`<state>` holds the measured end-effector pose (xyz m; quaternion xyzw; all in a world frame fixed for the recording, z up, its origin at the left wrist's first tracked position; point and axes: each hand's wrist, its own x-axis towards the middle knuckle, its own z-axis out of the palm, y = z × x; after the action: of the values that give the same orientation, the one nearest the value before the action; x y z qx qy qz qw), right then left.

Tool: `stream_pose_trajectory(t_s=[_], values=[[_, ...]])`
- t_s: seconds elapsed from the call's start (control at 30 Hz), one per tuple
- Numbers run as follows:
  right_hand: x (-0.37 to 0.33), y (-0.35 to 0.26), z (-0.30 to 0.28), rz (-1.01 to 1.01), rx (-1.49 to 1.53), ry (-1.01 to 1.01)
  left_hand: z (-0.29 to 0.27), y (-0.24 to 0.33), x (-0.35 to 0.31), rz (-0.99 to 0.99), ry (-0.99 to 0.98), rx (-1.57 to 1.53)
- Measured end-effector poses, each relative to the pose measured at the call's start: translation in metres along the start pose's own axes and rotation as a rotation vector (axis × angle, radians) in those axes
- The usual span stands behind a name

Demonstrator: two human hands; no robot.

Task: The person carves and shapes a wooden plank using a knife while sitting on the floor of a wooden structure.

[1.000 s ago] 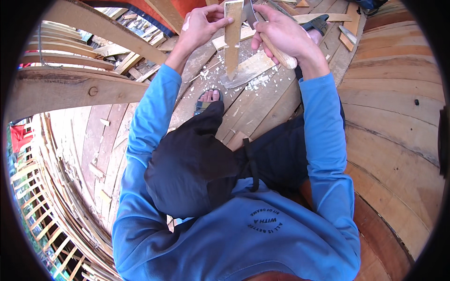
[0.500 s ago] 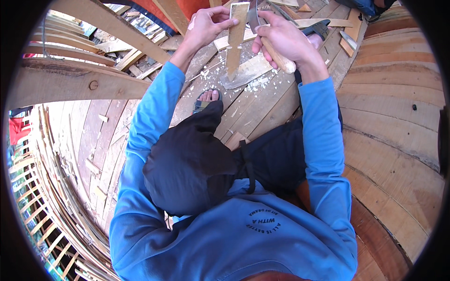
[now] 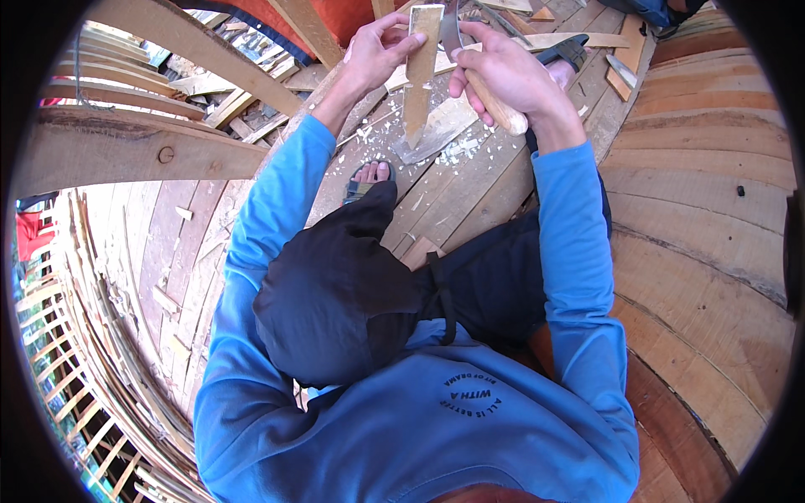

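The left hand [image 3: 375, 52] is gripping the upper end of a tapered wooden stake [image 3: 418, 71], holding it upright with its point resting on a scrap board [image 3: 436, 134]. The right hand [image 3: 496, 71] is clenching the wooden handle of a blade [image 3: 449, 32] laid against the stake's edge. The stake is looking light, stiff and dry, best held high, clear of the blade. Shavings [image 3: 457, 151] are lying on the plank floor [image 3: 470, 189].

Wooden boat-building yard: curved hull planks [image 3: 704, 193], heavy timber beam [image 3: 134, 151], wood shavings [image 3: 457, 151] (scattered on floor).
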<state>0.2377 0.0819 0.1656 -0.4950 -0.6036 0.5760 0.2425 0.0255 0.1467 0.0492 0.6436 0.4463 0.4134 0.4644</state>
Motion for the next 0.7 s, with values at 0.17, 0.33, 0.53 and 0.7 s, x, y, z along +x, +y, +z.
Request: stream_pose_trajectory(t_s=[0.17, 0.33, 0.53, 0.7], values=[[0.004, 0.015, 0.004, -0.162, 0.162, 0.153, 0.003, 0.006, 0.001, -0.004, 0.075, -0.015], [0.016, 0.04, -0.003, -0.194, 0.361, 0.365, 0.002, 0.044, 0.003, 0.071, -0.05, 0.111], [0.021, 0.071, 0.017, -0.153, 0.46, 0.367, 0.002, 0.034, -0.016, -0.066, -0.242, 0.146], [0.022, 0.112, 0.04, -0.018, 0.809, 0.419, -0.006, 0.026, -0.056, -0.189, -0.412, 0.478]])
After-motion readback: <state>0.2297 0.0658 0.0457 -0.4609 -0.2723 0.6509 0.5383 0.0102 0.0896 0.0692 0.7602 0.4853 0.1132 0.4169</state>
